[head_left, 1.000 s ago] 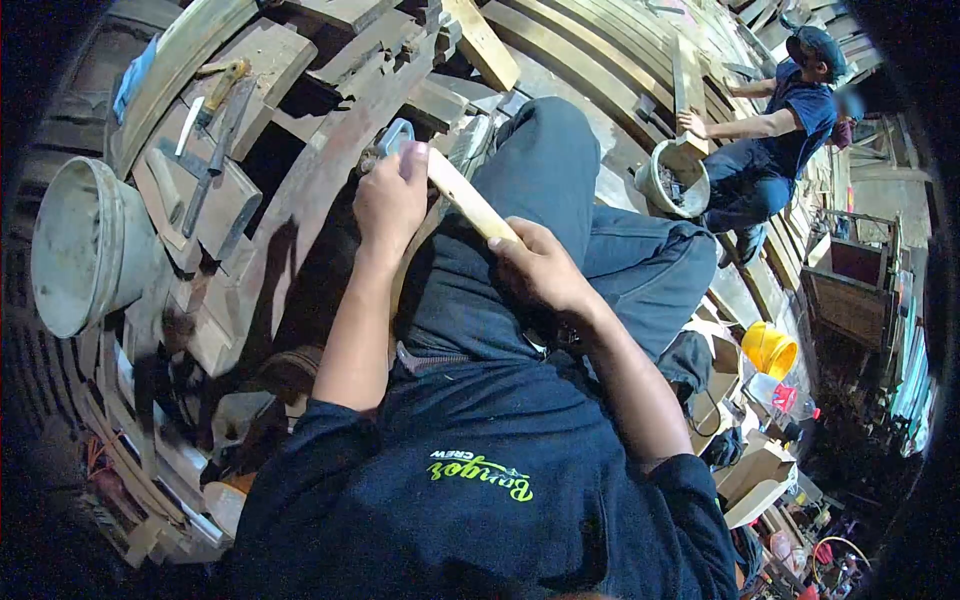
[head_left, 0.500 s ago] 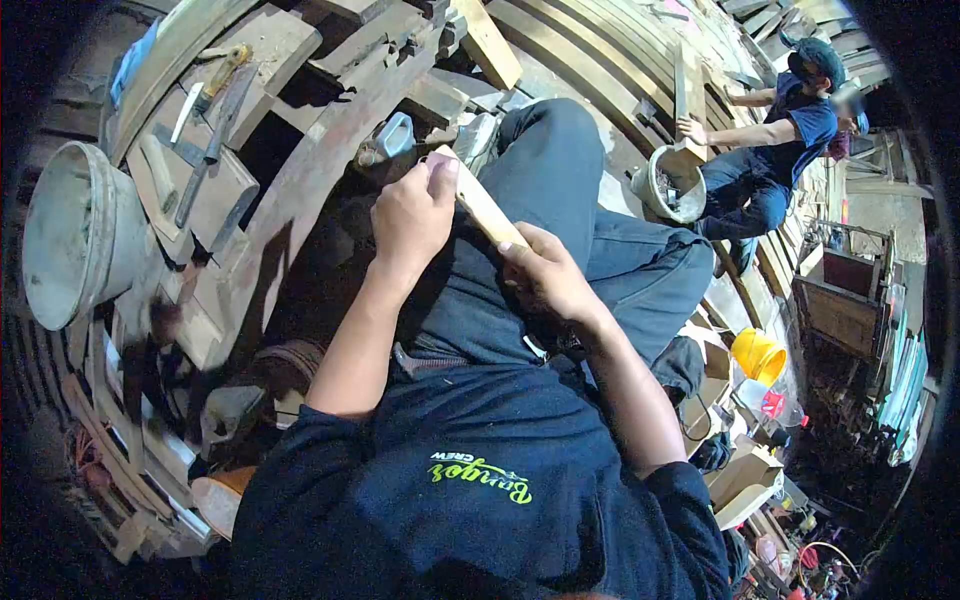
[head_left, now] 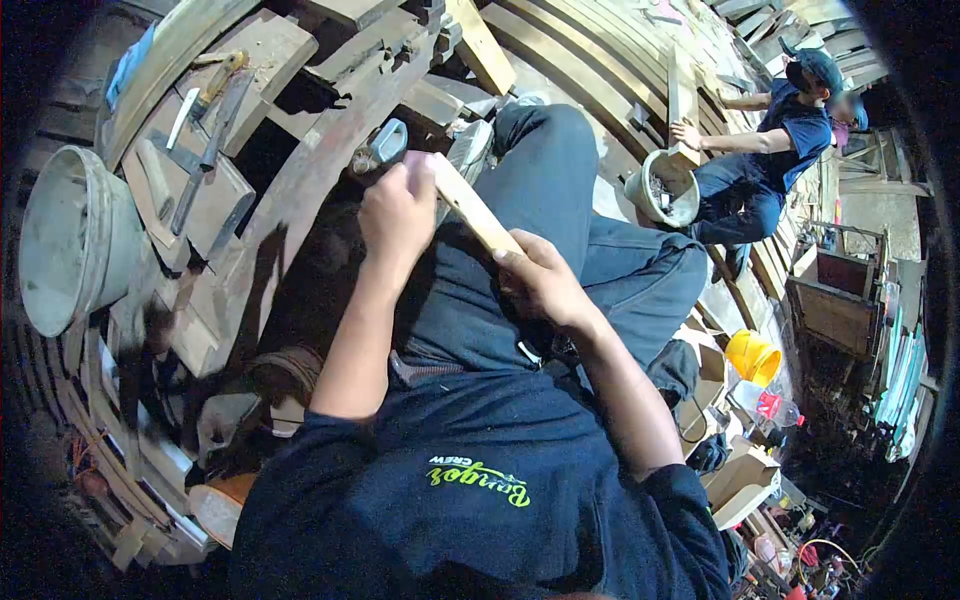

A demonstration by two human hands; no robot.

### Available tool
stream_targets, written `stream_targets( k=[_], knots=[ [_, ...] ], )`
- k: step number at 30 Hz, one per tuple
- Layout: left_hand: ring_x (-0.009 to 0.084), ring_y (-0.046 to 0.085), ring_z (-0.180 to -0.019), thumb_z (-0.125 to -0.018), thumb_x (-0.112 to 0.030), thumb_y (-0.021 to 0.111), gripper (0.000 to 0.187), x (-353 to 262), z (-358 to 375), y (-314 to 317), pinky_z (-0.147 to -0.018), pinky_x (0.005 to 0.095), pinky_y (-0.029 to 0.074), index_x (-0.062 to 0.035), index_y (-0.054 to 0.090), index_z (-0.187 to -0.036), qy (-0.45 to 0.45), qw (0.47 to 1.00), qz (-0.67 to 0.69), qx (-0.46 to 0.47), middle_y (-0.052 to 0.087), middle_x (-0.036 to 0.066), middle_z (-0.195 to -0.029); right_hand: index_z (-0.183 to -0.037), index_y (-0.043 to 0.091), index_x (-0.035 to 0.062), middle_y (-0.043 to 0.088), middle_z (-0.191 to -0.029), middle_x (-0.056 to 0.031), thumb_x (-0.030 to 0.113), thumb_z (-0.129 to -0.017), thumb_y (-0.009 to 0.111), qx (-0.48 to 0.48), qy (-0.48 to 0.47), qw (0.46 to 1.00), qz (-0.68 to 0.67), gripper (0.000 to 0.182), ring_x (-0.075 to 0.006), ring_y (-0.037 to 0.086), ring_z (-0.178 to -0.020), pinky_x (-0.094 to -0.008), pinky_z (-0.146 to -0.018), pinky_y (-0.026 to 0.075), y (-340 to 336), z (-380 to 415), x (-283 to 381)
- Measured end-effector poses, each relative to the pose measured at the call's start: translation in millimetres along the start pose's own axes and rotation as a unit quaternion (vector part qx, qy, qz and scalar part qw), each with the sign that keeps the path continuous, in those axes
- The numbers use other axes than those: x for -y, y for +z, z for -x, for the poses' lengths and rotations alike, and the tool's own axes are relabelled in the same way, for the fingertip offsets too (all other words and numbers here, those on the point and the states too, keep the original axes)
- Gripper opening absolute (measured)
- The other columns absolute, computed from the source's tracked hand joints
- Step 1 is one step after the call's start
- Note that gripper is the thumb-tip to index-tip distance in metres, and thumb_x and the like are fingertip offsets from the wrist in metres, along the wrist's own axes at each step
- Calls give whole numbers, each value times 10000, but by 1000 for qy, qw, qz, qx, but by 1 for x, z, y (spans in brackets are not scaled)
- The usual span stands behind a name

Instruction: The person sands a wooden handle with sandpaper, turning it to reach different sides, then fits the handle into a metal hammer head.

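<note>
A narrow, pale wooden piece (head_left: pixel 472 207) lies slantwise above my lap. My right hand (head_left: pixel 543 283) is closed around its lower end, thumb resting on the top face. At its upper end, my left hand (head_left: pixel 397 210) is closed in a pinch on a small pinkish sheet (head_left: pixel 422 163) that looks like sandpaper. The sheet shows at the fingertips, right by the wood's end; the rest of it is hidden by the hand. Just beyond my left hand is a grey-blue metal tool part (head_left: pixel 388 142).
On the left, a workbench carries a handsaw (head_left: pixel 212 125) and a wooden-handled knife (head_left: pixel 184 117) beside a whitish bucket (head_left: pixel 68 240). A co-worker (head_left: pixel 785 140) sits at the upper right, hands on a board (head_left: pixel 683 100) over another bucket (head_left: pixel 662 190). A yellow container (head_left: pixel 752 357) lies at right.
My left hand has shifted slightly left and down with the pinkish sheet, baring more of the wood's upper end. My right hand keeps its grip, moved a little.
</note>
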State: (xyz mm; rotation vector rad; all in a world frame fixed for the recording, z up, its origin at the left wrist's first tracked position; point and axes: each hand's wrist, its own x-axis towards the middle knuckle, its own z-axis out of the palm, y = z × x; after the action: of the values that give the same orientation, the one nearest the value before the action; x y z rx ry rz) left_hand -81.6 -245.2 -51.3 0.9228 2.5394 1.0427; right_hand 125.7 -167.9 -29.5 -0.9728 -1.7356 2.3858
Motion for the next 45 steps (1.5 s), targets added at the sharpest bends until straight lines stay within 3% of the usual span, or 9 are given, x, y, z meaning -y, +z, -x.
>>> stream_targets(
  k=[2,7,12,15,20,24,30,33,45],
  knots=[
    [475,687,-848,-1012,-495,546,509,-8,20,2,-732,526,532,-19,726,-1027,36,998,1,54,701,268,-851,-1101,602,5,554,-799,14,251,-1038,583,-5,12,1000,-10,255,-87,521,-722,-271,-650,434,0,2,-1],
    [488,682,-850,-1014,-507,522,525,0,-3,-8,-735,569,519,-22,714,-957,-11,1000,23,2,694,283,-832,-1113,609,5,558,-810,15,257,-1037,583,-9,-1,1000,4,265,-89,520,-725,-271,-649,430,3,2,-4],
    [480,688,-867,-1009,-509,540,521,-8,23,2,-753,550,533,-18,715,-974,55,996,51,48,702,275,-856,-1123,619,7,552,-814,19,265,-1038,580,-2,52,997,-51,275,-73,492,-729,-263,-644,417,2,9,11],
    [485,683,-846,-1010,-502,541,525,-5,2,-5,-724,552,528,-11,702,-915,-42,998,38,21,698,272,-834,-1091,624,-4,534,-792,20,277,-1034,581,-29,7,999,20,290,-75,478,-736,-272,-646,408,6,1,1],
    [492,675,-835,-1013,-468,545,500,-6,26,5,-727,564,523,-10,686,-872,55,997,34,29,688,279,-817,-1089,616,-25,557,-816,-10,296,-1023,601,-19,10,999,41,327,-102,501,-783,-293,-690,421,-2,-1,-5],
    [468,692,-852,-1003,-502,557,534,-5,-5,-12,-735,543,535,2,696,-895,-36,999,12,24,700,272,-835,-1061,610,-19,544,-781,7,276,-1026,595,-35,-43,997,58,297,-80,487,-729,-283,-632,407,5,-2,-2],
    [480,688,-831,-1002,-493,555,501,-12,22,1,-739,549,533,-26,708,-902,51,997,39,38,703,263,-828,-1113,606,-15,561,-811,-5,278,-1037,585,-5,-1,1000,1,303,-84,491,-736,-276,-647,419,-3,-1,-7],
    [482,688,-832,-1005,-518,541,523,-4,-4,-5,-730,550,534,-32,716,-919,-24,1000,18,-7,708,262,-838,-1107,608,-18,560,-826,-4,273,-1034,585,-31,-9,997,76,300,-95,498,-766,-286,-681,431,3,-1,-1],
    [489,674,-850,-998,-508,559,532,-4,17,6,-734,557,522,-9,688,-867,4,997,70,38,694,272,-845,-1085,614,-19,541,-803,7,280,-1033,581,-22,-20,999,40,306,-90,491,-761,-287,-671,419,0,-2,-4]
  ],
)
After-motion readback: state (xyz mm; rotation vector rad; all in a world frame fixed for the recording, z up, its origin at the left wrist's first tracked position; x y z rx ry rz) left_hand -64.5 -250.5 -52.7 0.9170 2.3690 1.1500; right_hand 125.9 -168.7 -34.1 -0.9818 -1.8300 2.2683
